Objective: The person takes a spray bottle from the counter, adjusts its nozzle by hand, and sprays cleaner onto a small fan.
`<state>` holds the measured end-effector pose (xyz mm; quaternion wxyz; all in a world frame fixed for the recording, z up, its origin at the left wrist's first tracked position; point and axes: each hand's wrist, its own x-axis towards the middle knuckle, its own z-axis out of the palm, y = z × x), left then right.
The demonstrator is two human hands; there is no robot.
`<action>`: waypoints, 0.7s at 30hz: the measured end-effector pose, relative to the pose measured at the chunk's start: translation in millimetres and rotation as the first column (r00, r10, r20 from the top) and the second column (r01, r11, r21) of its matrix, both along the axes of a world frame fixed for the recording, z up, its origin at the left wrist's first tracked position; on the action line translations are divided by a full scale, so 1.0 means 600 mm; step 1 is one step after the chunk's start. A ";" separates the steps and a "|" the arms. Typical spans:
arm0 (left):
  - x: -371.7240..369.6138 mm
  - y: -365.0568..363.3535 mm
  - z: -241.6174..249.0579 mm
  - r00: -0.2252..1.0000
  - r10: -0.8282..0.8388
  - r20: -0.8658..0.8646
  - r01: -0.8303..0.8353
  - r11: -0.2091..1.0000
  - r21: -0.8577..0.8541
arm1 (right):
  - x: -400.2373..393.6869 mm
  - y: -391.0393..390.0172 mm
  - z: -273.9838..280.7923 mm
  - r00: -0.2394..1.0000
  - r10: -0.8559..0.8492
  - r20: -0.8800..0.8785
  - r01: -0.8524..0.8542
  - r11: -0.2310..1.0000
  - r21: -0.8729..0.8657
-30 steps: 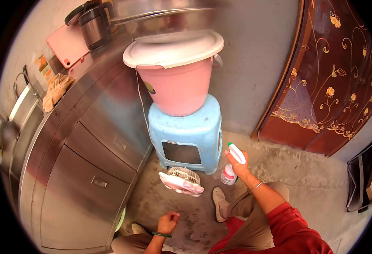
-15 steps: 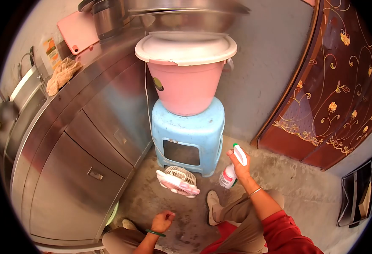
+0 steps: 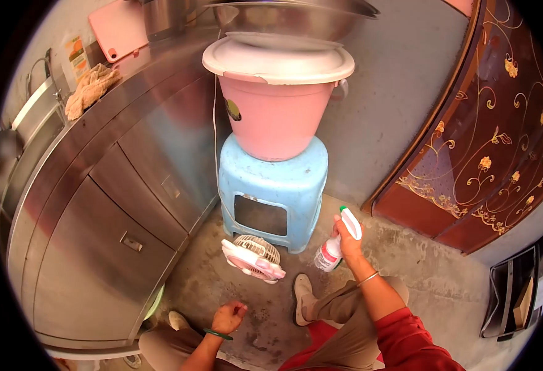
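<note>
one steel cabinet (image 3: 101, 238) flanks a blue plastic stool (image 3: 274, 167), on which stands a lidded pink bucket (image 3: 274, 117). just before the stool is a small pink-and-white fan (image 3: 252, 258). for a good hold on the trigger spray bottle (image 3: 328, 257), a firm, steady grip just under the white trigger head (image 3: 352, 226) seems best, aimed clear of the fan. the bottle lies within the fingers of the right hand (image 3: 348, 241), which wrap it, its lower part showing beneath them. the fingers of the left hand (image 3: 227, 318) curl narrow, apparently bare, well apart from the bottle; whether their tips meet, i cannot tell.
</note>
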<state>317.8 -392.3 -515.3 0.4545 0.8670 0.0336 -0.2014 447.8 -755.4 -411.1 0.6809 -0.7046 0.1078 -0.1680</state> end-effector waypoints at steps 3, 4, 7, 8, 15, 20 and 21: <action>0.002 -0.003 0.009 1.000 -0.003 0.005 0.003 1.000 -0.012 | 0.009 0.022 0.014 0.991 -0.106 0.084 0.100 0.992 0.071; 0.002 -0.005 0.015 1.000 -0.007 0.002 0.007 1.000 0.000 | 0.013 0.031 0.022 0.959 -0.210 0.190 0.186 0.973 0.138; 0.004 -0.006 0.014 1.000 -0.016 -0.004 0.016 1.000 0.017 | 0.018 0.013 0.018 0.975 -0.137 0.178 0.130 0.990 0.049; 0.004 -0.005 0.013 1.000 -0.013 -0.007 0.014 1.000 0.020 | 0.015 0.005 0.017 0.974 -0.139 0.179 0.132 0.990 0.049; 0.005 -0.007 0.012 1.000 -0.016 -0.013 0.016 1.000 0.010 | 0.020 0.010 0.023 0.987 -0.153 0.047 0.148 0.984 0.095; 0.007 -0.004 0.005 1.000 -0.026 0.016 0.026 0.999 0.020 | 0.024 -0.028 0.002 1.000 0.005 -0.026 0.000 0.984 0.178; 0.007 -0.003 0.003 0.999 -0.033 0.016 0.032 0.999 0.023 | 0.024 -0.032 0.000 0.998 0.034 -0.059 -0.018 0.968 0.252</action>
